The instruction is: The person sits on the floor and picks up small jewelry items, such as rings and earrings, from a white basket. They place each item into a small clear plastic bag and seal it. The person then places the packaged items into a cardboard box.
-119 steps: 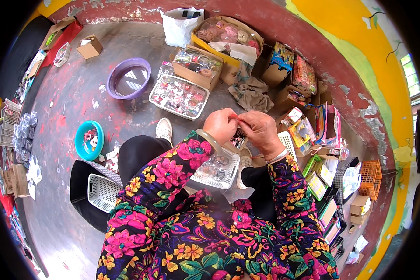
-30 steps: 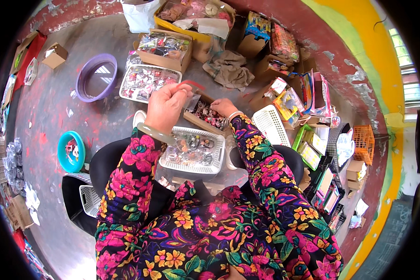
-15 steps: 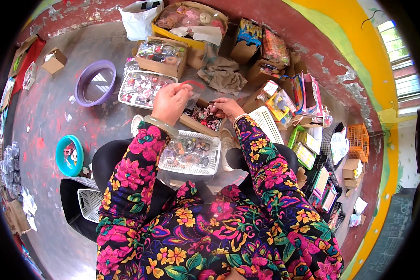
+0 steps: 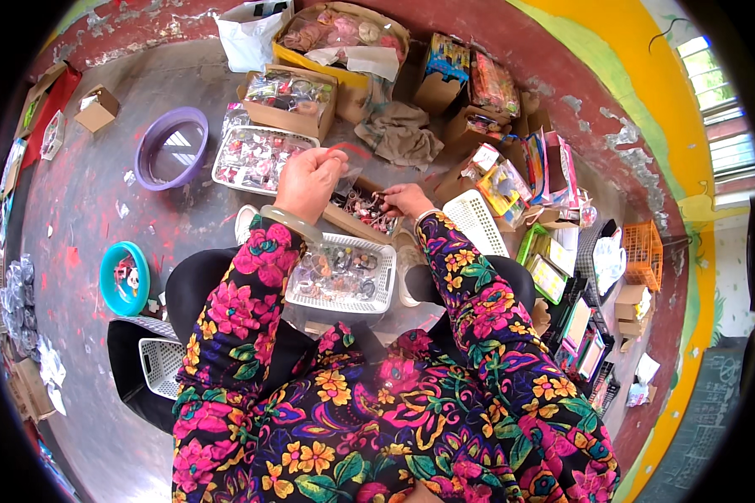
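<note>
My left hand (image 4: 308,186), a pale bangle at its wrist, is closed on a clear plastic bag with a red edge (image 4: 354,152). The bag hangs to the right of the fist, above a cardboard box (image 4: 356,228). That box holds many small pink and dark pieces (image 4: 367,207), like hair ties. Over its right end, my right hand (image 4: 409,200) has its fingertips pinched together among the pieces; what they grip is too small to make out. Just below the box, a white basket (image 4: 387,281) contains clear bags of small items.
Beyond my left hand stand a white basket of packed bags (image 4: 222,172) and a cardboard box of packets (image 4: 317,124). A purple basin (image 4: 143,159) and a teal basin (image 4: 106,281) lie left. An upturned-looking white basket (image 4: 476,220), cartons and an orange crate (image 4: 646,256) crowd the right.
My right hand has lowered slightly and shifted a little right, its fingertips still at the small pieces. My left hand stays nearly in place, holding the bag.
</note>
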### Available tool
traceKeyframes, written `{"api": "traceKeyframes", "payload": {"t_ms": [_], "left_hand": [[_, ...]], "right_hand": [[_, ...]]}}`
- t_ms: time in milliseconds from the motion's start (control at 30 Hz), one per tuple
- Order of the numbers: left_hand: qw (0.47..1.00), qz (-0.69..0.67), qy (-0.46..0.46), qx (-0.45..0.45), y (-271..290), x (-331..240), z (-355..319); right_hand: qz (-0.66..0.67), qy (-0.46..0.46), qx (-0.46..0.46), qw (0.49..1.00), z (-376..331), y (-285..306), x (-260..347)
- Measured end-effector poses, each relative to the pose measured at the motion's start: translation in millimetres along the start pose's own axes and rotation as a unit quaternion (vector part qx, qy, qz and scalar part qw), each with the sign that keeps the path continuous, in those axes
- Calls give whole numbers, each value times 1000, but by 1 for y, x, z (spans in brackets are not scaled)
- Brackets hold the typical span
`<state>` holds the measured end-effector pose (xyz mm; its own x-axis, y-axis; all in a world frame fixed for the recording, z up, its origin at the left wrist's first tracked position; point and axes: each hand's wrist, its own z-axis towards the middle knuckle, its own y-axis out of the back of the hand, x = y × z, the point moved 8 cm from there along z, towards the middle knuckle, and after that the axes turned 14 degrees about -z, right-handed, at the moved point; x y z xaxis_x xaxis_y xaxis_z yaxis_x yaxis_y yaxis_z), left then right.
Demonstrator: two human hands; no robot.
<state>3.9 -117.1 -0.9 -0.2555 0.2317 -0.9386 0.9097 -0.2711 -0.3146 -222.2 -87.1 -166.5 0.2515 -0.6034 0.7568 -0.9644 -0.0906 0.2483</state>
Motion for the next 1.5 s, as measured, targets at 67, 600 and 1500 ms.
{"api": "traceKeyframes", "payload": {"t_ms": [67,600,1500], "left_hand": [[1000,-2,3,-3,0,1,0],[1000,2,-3,-8,0,0,-2],[999,32,0,-8,2,8,1]], "right_hand": [[-16,-5,-31,999,1,2,-6],[-343,373,-314,803,-28,-6,28],[315,-13,-56,947,-13,-15,-32]]}}
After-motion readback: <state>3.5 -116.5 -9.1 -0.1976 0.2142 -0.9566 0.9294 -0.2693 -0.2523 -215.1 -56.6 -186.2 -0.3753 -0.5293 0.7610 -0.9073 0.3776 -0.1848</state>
